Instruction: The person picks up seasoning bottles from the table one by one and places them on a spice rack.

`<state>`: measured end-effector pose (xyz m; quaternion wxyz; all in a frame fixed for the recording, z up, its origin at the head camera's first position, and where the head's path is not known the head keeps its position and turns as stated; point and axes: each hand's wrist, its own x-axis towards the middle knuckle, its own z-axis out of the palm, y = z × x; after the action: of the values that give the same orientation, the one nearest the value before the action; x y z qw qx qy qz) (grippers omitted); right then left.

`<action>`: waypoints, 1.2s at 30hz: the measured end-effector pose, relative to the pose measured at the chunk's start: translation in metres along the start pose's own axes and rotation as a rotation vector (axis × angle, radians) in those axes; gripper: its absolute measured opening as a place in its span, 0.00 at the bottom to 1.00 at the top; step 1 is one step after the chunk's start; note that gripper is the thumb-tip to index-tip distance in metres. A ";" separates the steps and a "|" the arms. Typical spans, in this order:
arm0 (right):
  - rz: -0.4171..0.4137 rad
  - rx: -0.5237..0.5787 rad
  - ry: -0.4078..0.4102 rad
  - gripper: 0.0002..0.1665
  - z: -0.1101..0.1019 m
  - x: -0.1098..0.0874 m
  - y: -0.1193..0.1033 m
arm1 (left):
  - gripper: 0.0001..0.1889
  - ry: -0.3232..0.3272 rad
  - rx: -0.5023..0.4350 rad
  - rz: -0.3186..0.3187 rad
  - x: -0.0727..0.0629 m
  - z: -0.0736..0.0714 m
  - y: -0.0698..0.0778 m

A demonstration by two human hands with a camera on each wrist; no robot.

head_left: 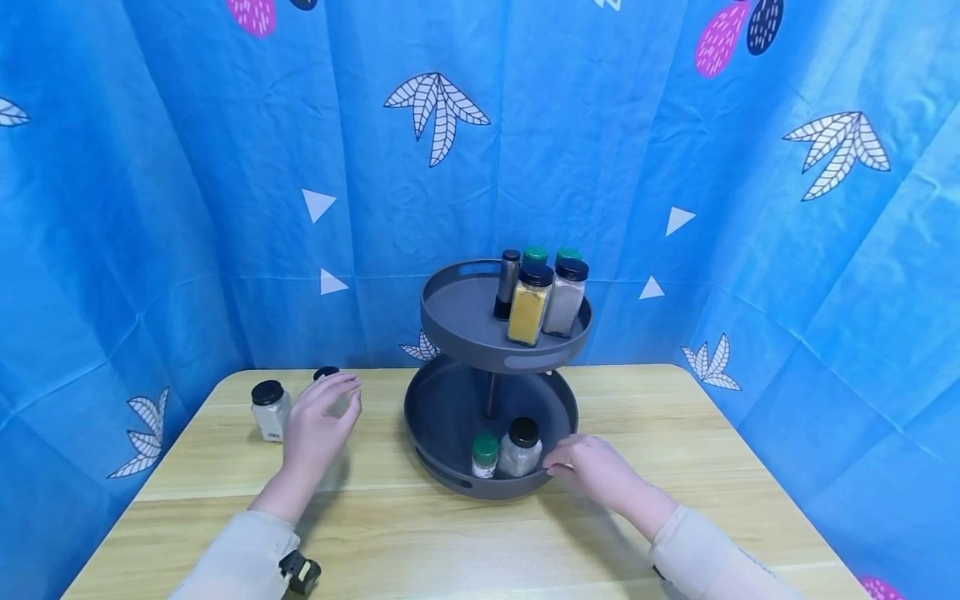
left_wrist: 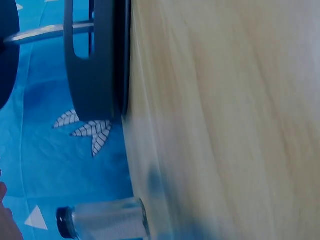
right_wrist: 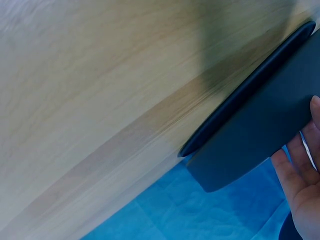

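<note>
A dark grey two-tier turntable (head_left: 495,492) stands on the table; my right hand (head_left: 592,473) grips the rim of its lower tier at the right. In the right wrist view, fingers (right_wrist: 287,172) reach over the rim and the thumb lies on the outer wall. My left hand (head_left: 318,421) is raised over the left of the table with bent fingers apart and nothing between them. Just behind it, a black-lidded jar (head_left: 326,372) is mostly hidden; a clear jar (left_wrist: 110,220) shows at the bottom of the left wrist view. Left of that hand stands a black-lidded jar of white contents (head_left: 270,412).
The lower tier holds a green-lidded jar (head_left: 484,457) and a black-lidded jar (head_left: 521,450). On the upper tier stand a yellow spice jar (head_left: 529,307), a pale spice jar (head_left: 566,300), a slim dark bottle (head_left: 507,283) and two green lids behind. A blue patterned curtain (head_left: 225,208) surrounds the table.
</note>
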<state>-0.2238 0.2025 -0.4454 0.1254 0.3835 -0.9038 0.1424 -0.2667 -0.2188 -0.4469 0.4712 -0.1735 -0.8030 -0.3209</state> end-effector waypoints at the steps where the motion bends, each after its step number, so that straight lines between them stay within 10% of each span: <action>1: 0.002 0.000 -0.002 0.05 0.000 0.000 0.000 | 0.10 0.003 0.010 -0.008 0.000 0.000 -0.002; 13: 0.009 0.004 -0.012 0.05 -0.001 0.001 -0.001 | 0.10 0.080 0.070 -0.093 0.003 0.005 -0.018; 36: 0.013 -0.005 -0.001 0.05 0.001 0.000 0.001 | 0.11 -0.049 0.166 -0.277 0.004 0.013 -0.041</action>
<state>-0.2244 0.2027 -0.4468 0.1249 0.3773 -0.9068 0.1405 -0.3007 -0.2403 -0.4619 0.4153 -0.0295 -0.8543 -0.3111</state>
